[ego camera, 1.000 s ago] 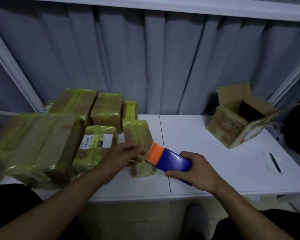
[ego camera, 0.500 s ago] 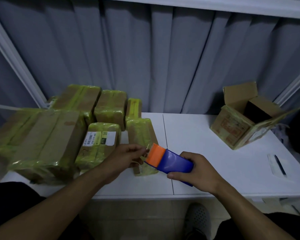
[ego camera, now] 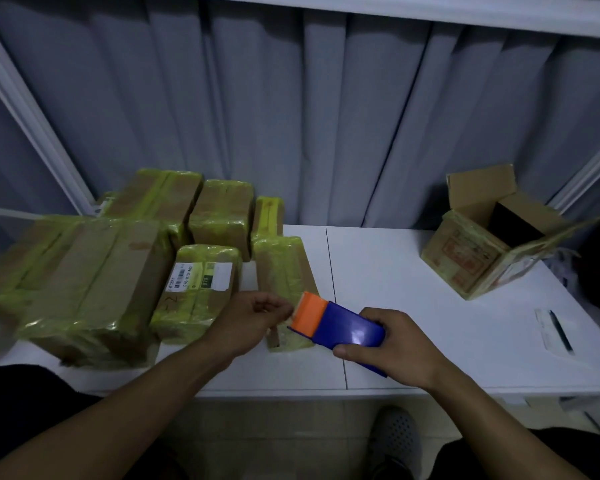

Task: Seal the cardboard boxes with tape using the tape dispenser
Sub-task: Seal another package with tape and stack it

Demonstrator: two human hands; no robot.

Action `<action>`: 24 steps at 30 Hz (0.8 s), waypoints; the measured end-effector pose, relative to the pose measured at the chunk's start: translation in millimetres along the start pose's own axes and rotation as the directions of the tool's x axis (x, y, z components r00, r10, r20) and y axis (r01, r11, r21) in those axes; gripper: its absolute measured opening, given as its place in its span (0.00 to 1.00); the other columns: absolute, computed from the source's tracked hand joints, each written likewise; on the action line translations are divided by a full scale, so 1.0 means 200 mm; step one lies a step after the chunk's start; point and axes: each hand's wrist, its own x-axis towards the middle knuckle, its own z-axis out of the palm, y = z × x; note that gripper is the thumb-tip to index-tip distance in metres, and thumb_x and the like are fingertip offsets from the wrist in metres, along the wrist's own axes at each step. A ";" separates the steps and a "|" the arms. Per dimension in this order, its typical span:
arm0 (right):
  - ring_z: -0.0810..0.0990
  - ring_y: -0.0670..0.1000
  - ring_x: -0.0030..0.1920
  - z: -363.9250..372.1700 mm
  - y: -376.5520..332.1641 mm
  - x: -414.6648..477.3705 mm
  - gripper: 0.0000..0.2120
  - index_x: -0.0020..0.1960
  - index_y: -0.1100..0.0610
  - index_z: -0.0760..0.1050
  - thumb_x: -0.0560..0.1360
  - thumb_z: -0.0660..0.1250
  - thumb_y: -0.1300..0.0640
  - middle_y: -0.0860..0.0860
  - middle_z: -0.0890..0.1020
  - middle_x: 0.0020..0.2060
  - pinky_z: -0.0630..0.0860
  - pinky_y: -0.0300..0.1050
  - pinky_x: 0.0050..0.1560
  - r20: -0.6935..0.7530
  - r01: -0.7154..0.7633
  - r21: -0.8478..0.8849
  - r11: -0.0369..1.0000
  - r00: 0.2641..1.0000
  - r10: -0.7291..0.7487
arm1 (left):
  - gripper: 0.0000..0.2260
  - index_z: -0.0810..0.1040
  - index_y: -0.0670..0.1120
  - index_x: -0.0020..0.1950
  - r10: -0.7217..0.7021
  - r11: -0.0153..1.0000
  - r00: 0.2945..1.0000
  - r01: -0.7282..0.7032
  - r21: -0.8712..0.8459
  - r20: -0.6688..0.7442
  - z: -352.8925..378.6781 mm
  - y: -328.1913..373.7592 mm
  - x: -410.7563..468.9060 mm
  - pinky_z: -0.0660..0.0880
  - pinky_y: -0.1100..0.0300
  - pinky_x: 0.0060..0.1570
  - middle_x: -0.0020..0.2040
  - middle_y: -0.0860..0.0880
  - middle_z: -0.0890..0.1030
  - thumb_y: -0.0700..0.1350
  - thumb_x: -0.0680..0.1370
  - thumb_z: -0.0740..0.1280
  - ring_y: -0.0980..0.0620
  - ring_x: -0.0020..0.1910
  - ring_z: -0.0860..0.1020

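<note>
My right hand (ego camera: 392,344) grips a blue tape dispenser (ego camera: 347,330) with an orange head, held low over the white table (ego camera: 413,306). My left hand (ego camera: 250,318) has its fingertips curled at the orange head, where the tape end seems to be; the tape itself is too faint to see. Under both lies a small flat cardboard box (ego camera: 281,271) wrapped in yellow-green tape. An open cardboard box (ego camera: 478,244) with raised flaps stands at the far right.
Several taped boxes crowd the table's left half, the largest (ego camera: 84,289) at the front left, one with a white label (ego camera: 201,285) beside it. A white envelope-like sheet (ego camera: 553,327) lies at the right edge. Grey curtains hang behind. A shoe shows below the table edge.
The view has shifted slightly. My left hand's fingers have closed in at the dispenser's orange head. The dispenser and right hand have stayed in about the same place.
</note>
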 end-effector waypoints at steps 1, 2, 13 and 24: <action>0.80 0.41 0.35 0.00 -0.01 0.00 0.15 0.43 0.47 0.78 0.69 0.79 0.40 0.37 0.81 0.35 0.73 0.32 0.35 -0.004 -0.001 -0.012 1.000 1.000 0.001 | 0.04 0.85 0.48 0.48 0.010 1.000 1.000 -0.010 0.007 -0.007 0.00 0.00 0.00 0.72 0.71 0.34 0.42 0.49 0.85 0.44 0.78 0.71 0.64 0.34 0.78; 0.80 0.41 0.34 0.01 -0.02 0.00 0.15 0.42 0.47 0.77 0.70 0.77 0.39 0.36 0.80 0.33 0.72 0.32 0.35 -0.010 -0.001 -0.020 1.000 1.000 0.000 | 0.04 0.85 0.47 0.47 0.013 1.000 1.000 -0.013 0.012 -0.014 0.00 0.00 0.00 0.72 0.72 0.33 0.42 0.49 0.85 0.43 0.78 0.70 0.65 0.33 0.77; 0.83 0.39 0.38 0.02 -0.07 0.04 0.18 0.45 0.45 0.77 0.69 0.74 0.32 0.35 0.82 0.35 0.75 0.31 0.36 0.018 0.013 -0.104 0.994 1.000 -0.011 | 0.03 0.84 0.47 0.46 -0.042 0.999 0.997 0.042 -0.003 -0.059 -0.11 -0.10 0.02 0.70 0.64 0.30 0.38 0.47 0.82 0.44 0.77 0.72 0.58 0.31 0.74; 0.82 0.36 0.40 -0.06 -0.13 0.08 0.24 0.45 0.45 0.77 0.64 0.69 0.26 0.40 0.83 0.36 0.76 0.30 0.35 0.074 0.000 -0.231 0.973 0.997 0.018 | 0.02 0.83 0.45 0.47 -0.114 0.992 0.968 0.096 -0.087 -0.225 -0.25 -0.23 -0.02 0.72 0.62 0.37 0.43 0.49 0.82 0.41 0.78 0.70 0.53 0.41 0.77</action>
